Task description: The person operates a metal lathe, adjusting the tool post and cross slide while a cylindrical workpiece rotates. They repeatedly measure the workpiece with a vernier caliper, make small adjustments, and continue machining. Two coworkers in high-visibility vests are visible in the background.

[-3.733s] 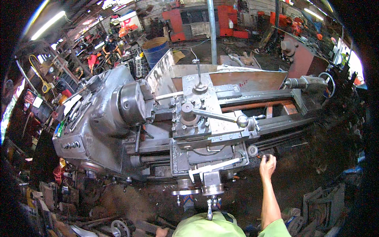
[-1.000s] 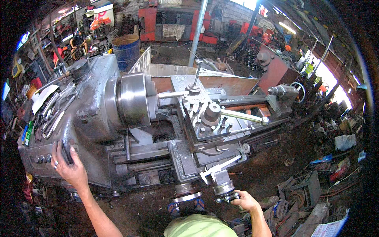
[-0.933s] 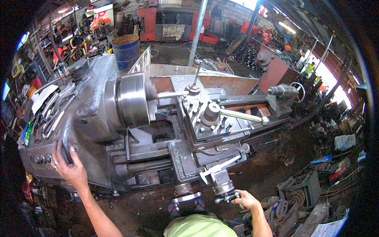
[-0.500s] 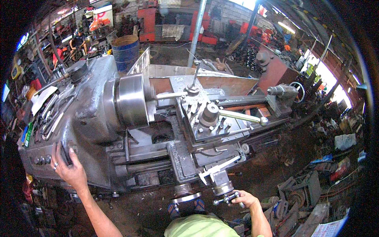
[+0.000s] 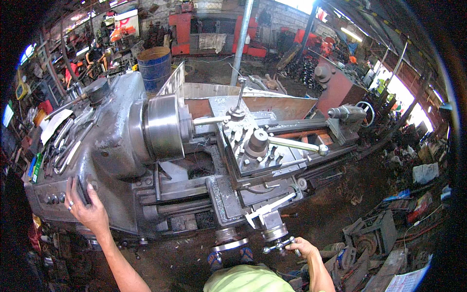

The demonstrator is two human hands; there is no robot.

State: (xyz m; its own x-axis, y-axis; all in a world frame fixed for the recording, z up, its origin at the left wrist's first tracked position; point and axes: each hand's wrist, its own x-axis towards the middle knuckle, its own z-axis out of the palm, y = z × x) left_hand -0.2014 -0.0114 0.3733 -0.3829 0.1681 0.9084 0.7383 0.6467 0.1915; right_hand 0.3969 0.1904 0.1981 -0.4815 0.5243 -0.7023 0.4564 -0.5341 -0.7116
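Grey lathe [image 5: 121, 92] in front of the person, with an open-topped blue drum [image 5: 154, 73] behind; its contents cannot be made out.
The chuck [image 5: 164, 126], its jaws sharp earlier, now blurs. A caliper [image 5: 266, 209] lies across the carriage [image 5: 228, 199] front. The left hand [image 5: 90, 210], lower before, rests fingers apart against the headstock [image 5: 116, 197]; the right hand [image 5: 303, 247], formerly beside the carriage, has its fingers closed on the crank handle [image 5: 278, 245].

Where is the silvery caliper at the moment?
In the head view, the caliper lies low, right of centre, below the tool post and just above the crank handle that the right hand grips.
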